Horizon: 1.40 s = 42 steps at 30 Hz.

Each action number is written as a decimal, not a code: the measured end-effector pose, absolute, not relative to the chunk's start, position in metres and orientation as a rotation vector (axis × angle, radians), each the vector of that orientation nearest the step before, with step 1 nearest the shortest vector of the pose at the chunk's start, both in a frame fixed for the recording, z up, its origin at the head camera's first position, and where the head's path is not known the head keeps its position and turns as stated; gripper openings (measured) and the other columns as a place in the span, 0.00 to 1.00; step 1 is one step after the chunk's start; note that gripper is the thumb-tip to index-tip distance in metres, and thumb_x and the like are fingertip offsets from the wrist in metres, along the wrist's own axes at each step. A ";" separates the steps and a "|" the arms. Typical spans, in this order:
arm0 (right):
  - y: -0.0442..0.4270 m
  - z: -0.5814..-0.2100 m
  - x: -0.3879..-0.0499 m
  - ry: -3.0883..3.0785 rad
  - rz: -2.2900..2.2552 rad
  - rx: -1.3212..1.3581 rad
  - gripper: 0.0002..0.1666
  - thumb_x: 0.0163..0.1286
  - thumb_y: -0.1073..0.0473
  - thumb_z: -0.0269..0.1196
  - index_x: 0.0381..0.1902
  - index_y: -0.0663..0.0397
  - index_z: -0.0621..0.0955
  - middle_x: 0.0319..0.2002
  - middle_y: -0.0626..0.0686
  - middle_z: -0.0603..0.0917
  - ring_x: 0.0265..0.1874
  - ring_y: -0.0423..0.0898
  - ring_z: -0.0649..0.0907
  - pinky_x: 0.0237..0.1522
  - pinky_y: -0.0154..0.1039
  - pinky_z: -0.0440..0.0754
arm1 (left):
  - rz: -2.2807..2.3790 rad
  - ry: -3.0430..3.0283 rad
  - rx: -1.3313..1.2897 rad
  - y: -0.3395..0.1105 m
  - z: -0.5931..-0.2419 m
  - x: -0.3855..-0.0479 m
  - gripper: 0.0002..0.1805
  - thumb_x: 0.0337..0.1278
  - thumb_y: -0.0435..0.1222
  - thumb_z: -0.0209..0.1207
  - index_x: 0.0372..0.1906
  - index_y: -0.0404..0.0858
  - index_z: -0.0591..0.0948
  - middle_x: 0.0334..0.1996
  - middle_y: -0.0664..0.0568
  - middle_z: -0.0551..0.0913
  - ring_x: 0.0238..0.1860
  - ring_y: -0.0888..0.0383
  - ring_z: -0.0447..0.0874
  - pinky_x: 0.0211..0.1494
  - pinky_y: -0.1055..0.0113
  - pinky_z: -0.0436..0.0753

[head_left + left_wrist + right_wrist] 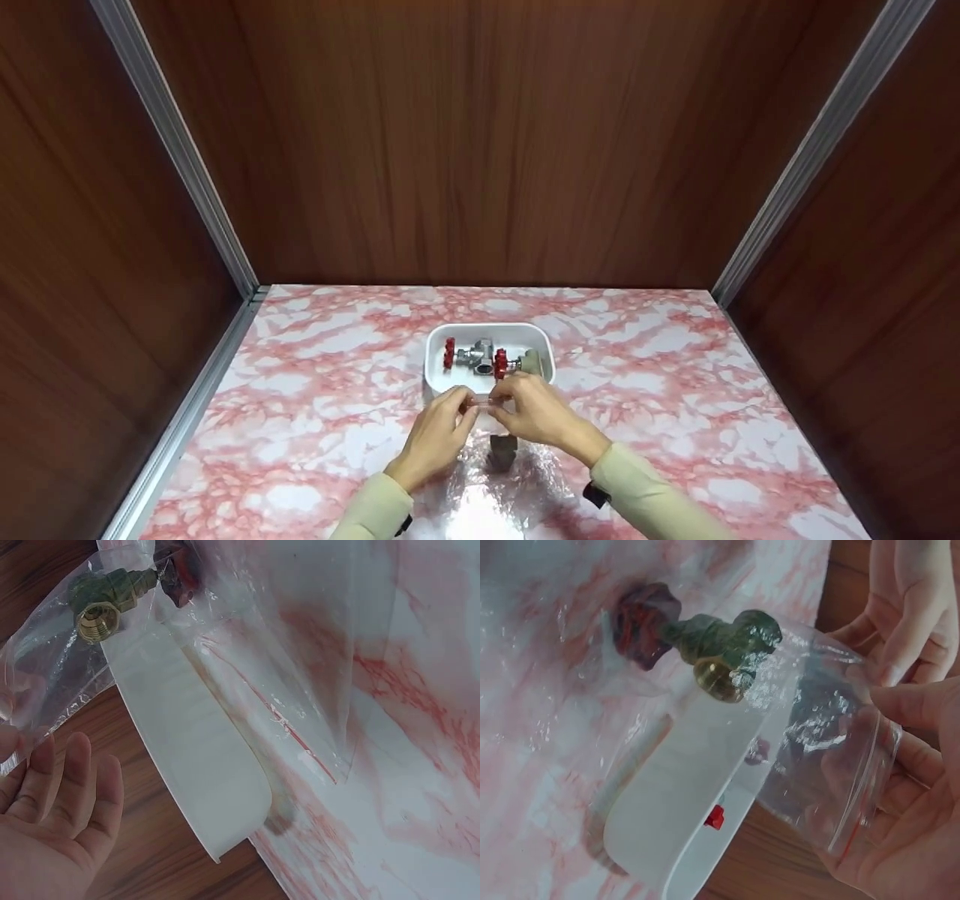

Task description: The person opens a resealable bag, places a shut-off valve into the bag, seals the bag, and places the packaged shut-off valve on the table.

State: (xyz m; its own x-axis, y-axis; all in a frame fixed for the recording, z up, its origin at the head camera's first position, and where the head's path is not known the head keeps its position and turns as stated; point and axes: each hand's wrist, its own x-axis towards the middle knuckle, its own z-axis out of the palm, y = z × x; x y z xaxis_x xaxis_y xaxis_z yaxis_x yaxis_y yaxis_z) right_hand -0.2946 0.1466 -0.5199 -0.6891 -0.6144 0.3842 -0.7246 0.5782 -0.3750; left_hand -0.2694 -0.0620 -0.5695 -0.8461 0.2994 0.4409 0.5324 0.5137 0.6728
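A clear zip-lock bag (817,742) lies between both hands, its zip strip with a red line toward the fingers. Inside it sits a brass valve (731,649) with a dark red handwheel (645,624). My left hand (439,431) pinches the bag's top edge on the left, thumb against fingers. On the right, my right hand (536,409) pinches the same edge, its fingertips a short way from the left ones. The bag's lower part (517,487) spreads over the table, glinting.
Just beyond the hands stands a white tray (435,379). It holds a silver valve (480,356) with a red wheel and a greenish valve (531,362) with a red wheel. Wood-grain panels (480,150) enclose the red-and-white marbled table (322,390).
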 end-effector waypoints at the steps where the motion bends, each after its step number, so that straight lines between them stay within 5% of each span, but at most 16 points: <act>1: 0.148 -0.520 -0.295 -2.597 0.772 1.115 0.03 0.64 0.63 0.75 0.35 0.55 0.89 0.33 0.49 0.88 0.34 0.46 0.86 0.42 0.40 0.86 | -1.240 -2.492 -0.694 -0.062 -0.570 -0.269 0.02 0.74 0.34 0.60 0.40 0.43 0.81 0.34 0.61 0.80 0.35 0.61 0.78 0.38 0.65 0.81; 29: 0.148 -0.523 -0.296 -2.571 0.831 1.179 0.05 0.62 0.68 0.71 0.36 0.57 0.89 0.32 0.52 0.89 0.33 0.43 0.87 0.42 0.39 0.87 | -1.173 -2.487 -0.721 -0.056 -0.567 -0.270 0.02 0.71 0.33 0.63 0.41 0.44 0.84 0.42 0.56 0.87 0.45 0.55 0.86 0.49 0.58 0.86; 42: 0.153 -0.523 -0.294 -2.631 0.792 1.125 0.03 0.64 0.62 0.72 0.36 0.53 0.88 0.31 0.46 0.87 0.31 0.45 0.86 0.38 0.37 0.85 | -1.115 -2.519 -0.694 -0.053 -0.569 -0.271 0.03 0.70 0.34 0.61 0.38 0.45 0.80 0.38 0.58 0.84 0.39 0.58 0.83 0.44 0.61 0.85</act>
